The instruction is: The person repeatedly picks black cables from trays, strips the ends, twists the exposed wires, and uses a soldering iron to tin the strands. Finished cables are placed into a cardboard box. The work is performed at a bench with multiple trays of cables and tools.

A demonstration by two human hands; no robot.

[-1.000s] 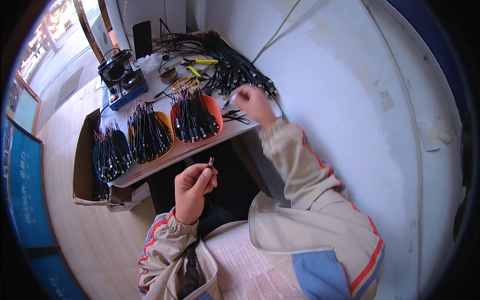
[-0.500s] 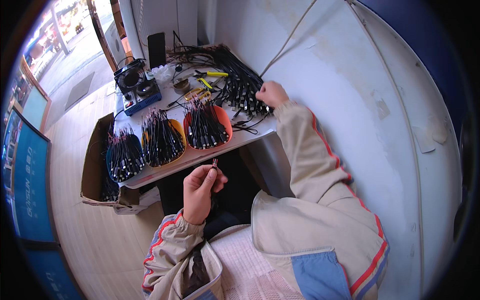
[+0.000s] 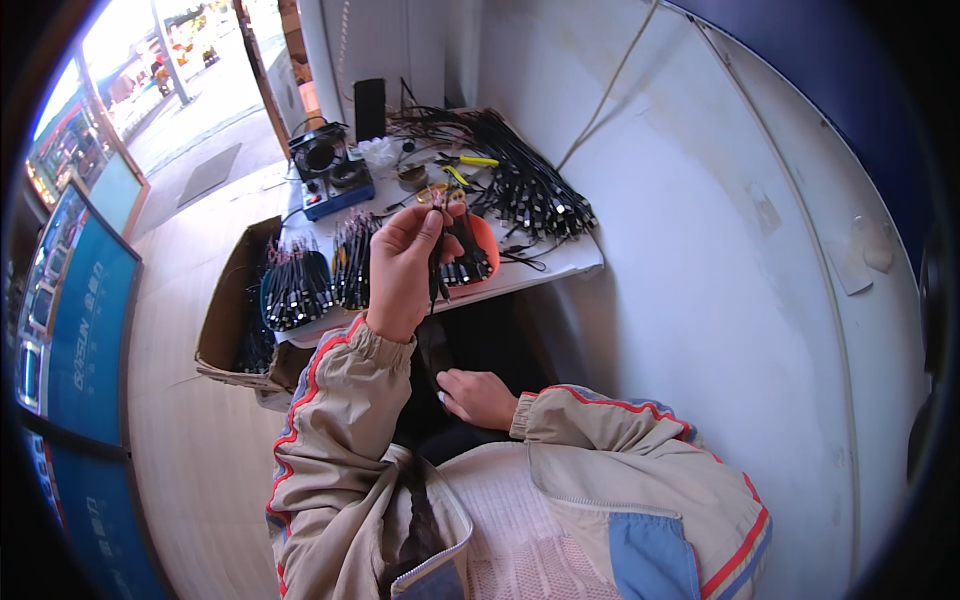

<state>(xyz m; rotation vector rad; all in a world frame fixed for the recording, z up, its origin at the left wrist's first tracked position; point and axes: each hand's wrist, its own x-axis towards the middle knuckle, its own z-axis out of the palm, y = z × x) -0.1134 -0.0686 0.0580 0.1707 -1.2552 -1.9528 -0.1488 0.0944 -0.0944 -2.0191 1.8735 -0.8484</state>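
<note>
My left hand [image 3: 400, 272] is raised in front of the table, thumb and fingers pinched round a thin black cable [image 3: 436, 262]. Reddish bare wire ends stick up above the fingertips, and the rest of the cable hangs below. Low over my lap is my right hand [image 3: 482, 399], its fingers curled; a small pale bit shows at the fingertips, too small to name. Behind my left hand stands an orange-red bin [image 3: 486, 248] of black cables, partly hidden. A blue bin [image 3: 266, 302] of similar cables with metal plugs is at the left, beside another bundle [image 3: 351, 262].
A large pile of black USB cables [image 3: 535, 195] covers the table's [image 3: 572, 258] right side. Behind the bins are a soldering-type device [image 3: 330, 172], a phone [image 3: 369, 108], a round tin [image 3: 412, 178] and yellow-handled pliers [image 3: 478, 161]. A cardboard box [image 3: 228, 310] stands left; a wall rises right.
My left hand has lifted the cable up and forward, before the bins. My right hand has drawn back from the cable pile to my lap. The view has shifted slightly.
</note>
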